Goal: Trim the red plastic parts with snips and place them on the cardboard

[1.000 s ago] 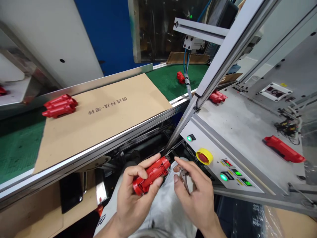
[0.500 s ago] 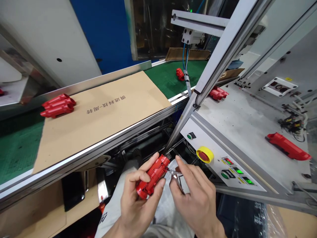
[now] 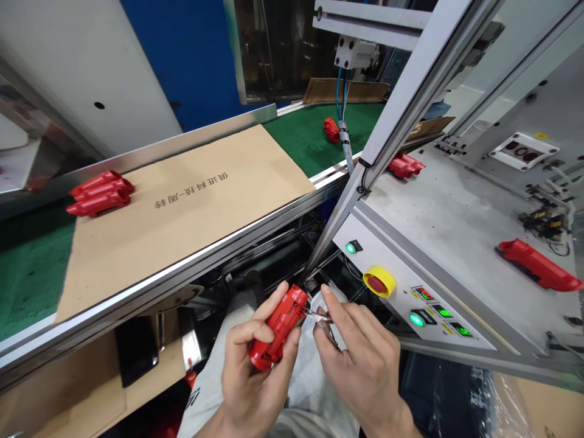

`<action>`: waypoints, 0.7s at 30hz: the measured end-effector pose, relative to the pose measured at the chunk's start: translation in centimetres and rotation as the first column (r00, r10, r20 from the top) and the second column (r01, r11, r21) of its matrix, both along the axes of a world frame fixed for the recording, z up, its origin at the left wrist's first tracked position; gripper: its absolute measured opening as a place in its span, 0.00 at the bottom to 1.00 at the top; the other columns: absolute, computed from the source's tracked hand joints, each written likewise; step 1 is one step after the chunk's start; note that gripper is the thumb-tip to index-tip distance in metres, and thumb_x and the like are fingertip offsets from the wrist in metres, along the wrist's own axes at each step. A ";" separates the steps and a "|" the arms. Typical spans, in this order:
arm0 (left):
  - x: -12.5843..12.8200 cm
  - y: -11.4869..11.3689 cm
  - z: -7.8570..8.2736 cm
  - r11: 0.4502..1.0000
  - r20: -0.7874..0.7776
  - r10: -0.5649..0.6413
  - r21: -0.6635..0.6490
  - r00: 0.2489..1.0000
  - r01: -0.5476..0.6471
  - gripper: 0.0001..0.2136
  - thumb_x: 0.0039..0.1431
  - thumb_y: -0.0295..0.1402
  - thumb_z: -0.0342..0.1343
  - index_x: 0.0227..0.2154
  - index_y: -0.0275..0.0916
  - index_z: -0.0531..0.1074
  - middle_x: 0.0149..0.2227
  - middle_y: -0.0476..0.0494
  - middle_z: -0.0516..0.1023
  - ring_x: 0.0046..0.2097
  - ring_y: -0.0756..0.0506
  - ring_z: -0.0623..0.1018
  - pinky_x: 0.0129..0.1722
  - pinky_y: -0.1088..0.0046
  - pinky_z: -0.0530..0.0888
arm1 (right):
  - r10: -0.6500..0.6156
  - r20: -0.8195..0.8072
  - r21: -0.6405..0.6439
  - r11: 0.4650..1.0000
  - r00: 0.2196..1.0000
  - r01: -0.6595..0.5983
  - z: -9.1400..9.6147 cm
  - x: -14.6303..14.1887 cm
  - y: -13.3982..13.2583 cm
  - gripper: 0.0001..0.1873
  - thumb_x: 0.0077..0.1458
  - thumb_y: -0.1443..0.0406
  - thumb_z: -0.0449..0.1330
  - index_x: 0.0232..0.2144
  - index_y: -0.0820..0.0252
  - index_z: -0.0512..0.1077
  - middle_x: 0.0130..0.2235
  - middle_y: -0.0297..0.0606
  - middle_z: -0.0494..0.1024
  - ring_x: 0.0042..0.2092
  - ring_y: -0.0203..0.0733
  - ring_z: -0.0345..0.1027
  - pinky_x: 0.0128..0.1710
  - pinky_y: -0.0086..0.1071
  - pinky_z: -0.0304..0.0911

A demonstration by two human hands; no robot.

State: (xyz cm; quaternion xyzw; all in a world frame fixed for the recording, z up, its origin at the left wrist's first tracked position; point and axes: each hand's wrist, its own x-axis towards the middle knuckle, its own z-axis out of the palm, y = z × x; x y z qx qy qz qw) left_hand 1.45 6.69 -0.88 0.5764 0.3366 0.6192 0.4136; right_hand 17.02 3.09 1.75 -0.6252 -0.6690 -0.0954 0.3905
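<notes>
Red plastic housing (image 3: 278,328) clasped in left hand (image 3: 253,365), right hand (image 3: 360,359) pinching small pliers (image 3: 325,320).

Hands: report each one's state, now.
Left hand: closed, holding a red plastic casing.
Right hand: closed, holding small pliers.

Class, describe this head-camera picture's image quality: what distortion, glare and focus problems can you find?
Head view: wide-angle stretching exaggerates the lean of the aluminium frame post; bright highlights run along the steel conveyor rail; the left hand, right hand, red plastic part and small pliers look mostly sharp.
</notes>
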 end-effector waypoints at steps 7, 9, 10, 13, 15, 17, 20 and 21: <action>0.5 -0.2 0.0 0.997 0.034 0.062 -0.053 0.998 -0.060 0.20 0.60 0.14 0.66 0.42 0.45 0.67 0.65 0.42 0.82 0.65 0.41 0.82 0.58 0.75 0.83 | 0.025 0.003 -0.012 1.000 1.000 -0.025 -0.3 0.2 0.6 0.28 0.63 0.74 0.67 0.64 0.63 0.75 0.36 0.36 0.83 0.33 0.41 0.73 0.37 0.37 0.73; 0.6 -0.1 -0.1 0.995 0.039 0.065 -0.077 0.997 -0.062 0.19 0.60 0.14 0.66 0.42 0.45 0.67 0.66 0.41 0.82 0.66 0.41 0.81 0.59 0.74 0.83 | 0.034 0.008 -0.016 0.999 0.999 -0.034 -0.5 0.2 0.8 0.29 0.62 0.75 0.67 0.65 0.63 0.75 0.36 0.36 0.83 0.33 0.41 0.74 0.37 0.37 0.73; 0.6 -0.1 -0.1 0.994 0.039 0.068 -0.094 0.997 -0.064 0.19 0.61 0.15 0.66 0.42 0.45 0.67 0.66 0.40 0.81 0.66 0.40 0.81 0.59 0.73 0.83 | 0.039 0.012 -0.017 0.999 0.999 -0.039 -0.6 0.2 0.9 0.29 0.62 0.75 0.67 0.64 0.63 0.75 0.36 0.36 0.83 0.33 0.41 0.74 0.37 0.37 0.73; 0.8 -0.1 -0.3 0.989 0.041 0.087 -0.123 0.995 -0.081 0.18 0.61 0.16 0.67 0.42 0.44 0.67 0.67 0.37 0.80 0.65 0.39 0.82 0.60 0.69 0.84 | 0.050 0.028 -0.012 0.999 0.998 -0.050 -0.7 0.2 1.3 0.28 0.62 0.75 0.67 0.64 0.64 0.75 0.35 0.36 0.83 0.32 0.41 0.74 0.36 0.37 0.73; 1.0 -0.1 -0.4 0.987 0.062 0.103 -0.133 0.993 -0.094 0.18 0.62 0.16 0.67 0.42 0.43 0.67 0.67 0.37 0.81 0.66 0.39 0.81 0.60 0.68 0.84 | 0.062 0.032 -0.012 0.998 0.998 -0.061 -0.8 0.2 1.5 0.28 0.63 0.75 0.67 0.64 0.64 0.75 0.34 0.36 0.83 0.32 0.40 0.75 0.37 0.36 0.73; 1.1 0.0 -0.3 0.985 0.087 0.113 -0.143 0.990 -0.100 0.18 0.63 0.16 0.67 0.42 0.43 0.67 0.66 0.37 0.81 0.66 0.39 0.81 0.59 0.69 0.84 | 0.081 0.026 -0.021 0.997 0.996 -0.081 -0.9 0.4 1.7 0.28 0.64 0.75 0.66 0.65 0.65 0.74 0.34 0.36 0.83 0.33 0.40 0.76 0.39 0.36 0.74; 1.1 0.1 -0.3 0.983 0.092 0.113 -0.154 0.989 -0.098 0.18 0.63 0.17 0.68 0.42 0.43 0.67 0.65 0.36 0.82 0.66 0.39 0.80 0.59 0.69 0.84 | 0.114 0.024 -0.030 0.993 0.993 -0.113 -1.5 0.7 1.8 0.29 0.64 0.75 0.66 0.66 0.66 0.73 0.35 0.37 0.84 0.34 0.40 0.77 0.40 0.36 0.75; 1.1 0.1 -0.2 0.983 0.087 0.110 -0.160 0.990 -0.095 0.18 0.63 0.17 0.68 0.42 0.43 0.67 0.65 0.36 0.82 0.66 0.39 0.80 0.60 0.68 0.84 | 0.126 0.028 -0.028 0.992 0.992 -0.125 -1.8 0.8 1.9 0.29 0.64 0.75 0.66 0.66 0.66 0.73 0.36 0.38 0.84 0.35 0.41 0.77 0.40 0.36 0.75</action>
